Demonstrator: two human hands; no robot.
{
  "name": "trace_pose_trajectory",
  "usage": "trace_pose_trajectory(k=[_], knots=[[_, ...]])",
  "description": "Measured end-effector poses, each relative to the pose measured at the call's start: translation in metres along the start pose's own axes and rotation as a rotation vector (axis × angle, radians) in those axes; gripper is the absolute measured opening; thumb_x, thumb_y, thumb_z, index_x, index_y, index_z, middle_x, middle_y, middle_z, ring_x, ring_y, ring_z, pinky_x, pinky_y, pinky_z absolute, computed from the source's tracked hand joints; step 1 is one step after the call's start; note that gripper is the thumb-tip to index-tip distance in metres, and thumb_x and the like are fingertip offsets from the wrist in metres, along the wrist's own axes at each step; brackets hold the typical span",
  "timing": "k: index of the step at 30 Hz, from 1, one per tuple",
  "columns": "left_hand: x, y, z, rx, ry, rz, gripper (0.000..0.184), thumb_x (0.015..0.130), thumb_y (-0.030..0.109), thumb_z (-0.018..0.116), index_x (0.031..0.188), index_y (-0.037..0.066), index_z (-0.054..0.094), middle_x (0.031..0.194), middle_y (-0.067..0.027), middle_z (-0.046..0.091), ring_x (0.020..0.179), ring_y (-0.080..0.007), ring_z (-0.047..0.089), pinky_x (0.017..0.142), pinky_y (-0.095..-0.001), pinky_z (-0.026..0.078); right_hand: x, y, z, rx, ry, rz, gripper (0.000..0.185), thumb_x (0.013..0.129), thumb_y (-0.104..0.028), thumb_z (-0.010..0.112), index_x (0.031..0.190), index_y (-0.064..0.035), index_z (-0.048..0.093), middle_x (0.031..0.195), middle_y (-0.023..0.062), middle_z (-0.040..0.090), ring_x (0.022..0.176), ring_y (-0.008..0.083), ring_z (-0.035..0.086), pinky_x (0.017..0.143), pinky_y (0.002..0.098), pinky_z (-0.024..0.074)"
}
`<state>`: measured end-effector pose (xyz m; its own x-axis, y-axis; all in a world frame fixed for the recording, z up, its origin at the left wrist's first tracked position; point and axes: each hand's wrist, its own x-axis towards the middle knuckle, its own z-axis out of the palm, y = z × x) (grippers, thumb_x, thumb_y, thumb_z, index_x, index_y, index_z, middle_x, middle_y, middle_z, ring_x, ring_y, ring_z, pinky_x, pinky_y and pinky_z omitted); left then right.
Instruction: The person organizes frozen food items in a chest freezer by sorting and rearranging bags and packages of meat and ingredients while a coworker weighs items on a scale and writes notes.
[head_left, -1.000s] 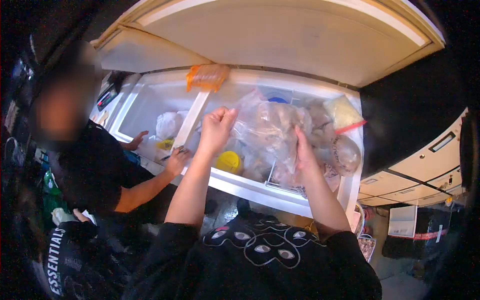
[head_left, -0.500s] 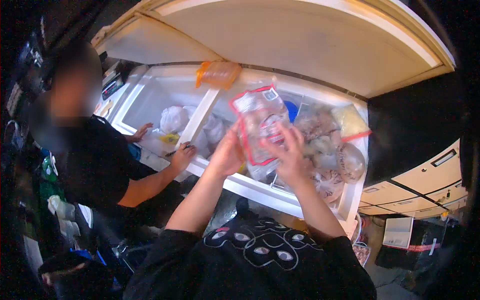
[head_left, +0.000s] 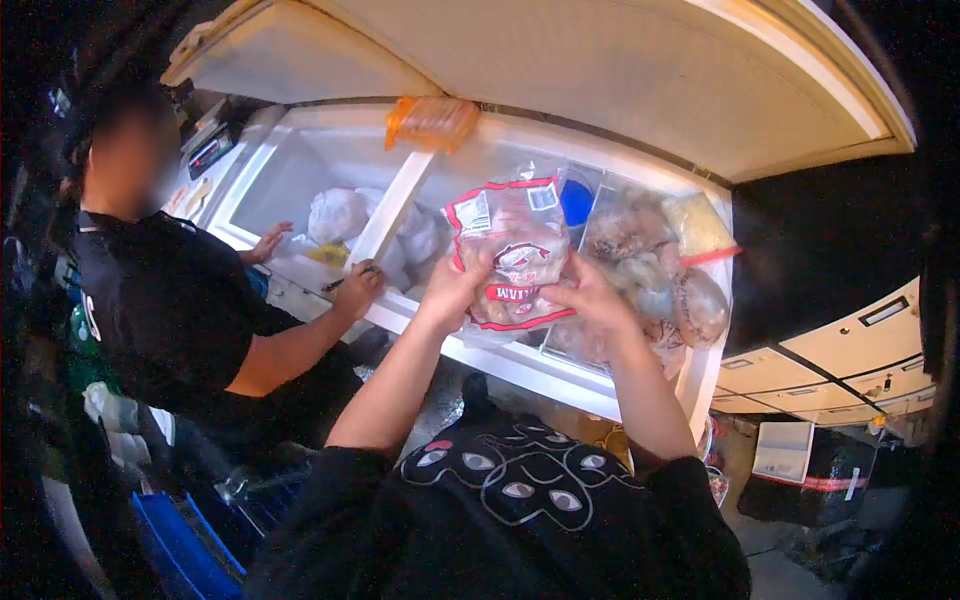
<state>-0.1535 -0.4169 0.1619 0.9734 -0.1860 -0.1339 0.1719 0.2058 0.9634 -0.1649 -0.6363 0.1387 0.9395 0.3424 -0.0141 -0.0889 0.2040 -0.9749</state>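
Between my hands is a clear plastic bag of frozen food with a red border and a printed fish logo, held up over the open chest freezer. My left hand grips its left edge, thumb on the front. On the right edge, my right hand is closed with its thumb across the print. Behind the bag, part of a blue round thing shows. Bagged frozen food fills the freezer's right side, beside a bag of pale yellowish food.
An orange package rests across the freezer's back rim and divider. White plastic bags lie in the left compartment. At left stands a person in black, one hand holding a pen at the front rim. The raised lid overhangs the back.
The bag has turned to show its printed front squarely, and my right hand has moved from across its face to its right edge. The other person's head has shifted left.
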Motion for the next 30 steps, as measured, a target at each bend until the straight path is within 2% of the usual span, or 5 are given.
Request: trace_pose_trajectory(k=[10,16,23,26,30], knots=[[0.003,0.002,-0.020,-0.142,-0.166,0.042,0.045,0.078,0.020,0.073,0.115,0.001,0.056,0.106,-0.0080,0.063,0.092,-0.0179,0.062,0.082,-0.0332,0.050,0.010,0.010,-0.002,-0.108,0.089,0.039,0.064,0.072,0.002,0.070,0.131,-0.0015,0.044,0.114,0.0066,0.060,0.099,0.0154,0.059,0.086,0.0308,0.0482],[0.000,-0.008,-0.033,-0.048,0.126,-0.018,0.036,0.078,0.013,0.071,0.109,0.001,0.058,0.098,-0.0094,0.064,0.086,-0.0194,0.064,0.075,-0.0352,0.053,-0.001,0.001,0.019,-0.083,-0.152,-0.111,0.076,0.068,-0.014,0.080,0.132,-0.0028,0.040,0.118,0.0060,0.056,0.108,0.0168,0.053,0.095,0.0331,0.0428],[-0.010,-0.023,-0.067,0.086,-0.024,-0.113,0.050,0.073,0.012,0.073,0.117,0.000,0.053,0.107,-0.0086,0.063,0.092,-0.0188,0.063,0.084,-0.0344,0.050,0.008,0.073,0.052,-0.258,0.031,0.100,0.067,0.060,-0.029,0.085,0.115,-0.0011,0.058,0.104,0.0110,0.065,0.096,0.0186,0.061,0.089,0.0345,0.0451],[-0.015,-0.036,-0.074,0.082,-0.036,-0.156,0.055,0.070,0.013,0.076,0.119,0.001,0.052,0.109,-0.0084,0.062,0.096,-0.0196,0.061,0.085,-0.0344,0.049,0.006,0.083,0.062,-0.017,0.135,0.006,0.058,0.061,-0.031,0.084,0.108,-0.0044,0.063,0.098,0.0094,0.068,0.088,0.0193,0.063,0.087,0.0346,0.0469],[-0.019,-0.049,-0.065,-0.066,-0.093,-0.198,0.061,0.066,0.014,0.079,0.119,0.002,0.052,0.111,-0.0083,0.061,0.100,-0.0208,0.060,0.087,-0.0351,0.049,0.010,0.099,0.057,0.014,0.093,0.082,0.060,0.065,-0.028,0.082,0.117,-0.0068,0.058,0.106,0.0086,0.065,0.096,0.0182,0.061,0.087,0.0340,0.0467]])
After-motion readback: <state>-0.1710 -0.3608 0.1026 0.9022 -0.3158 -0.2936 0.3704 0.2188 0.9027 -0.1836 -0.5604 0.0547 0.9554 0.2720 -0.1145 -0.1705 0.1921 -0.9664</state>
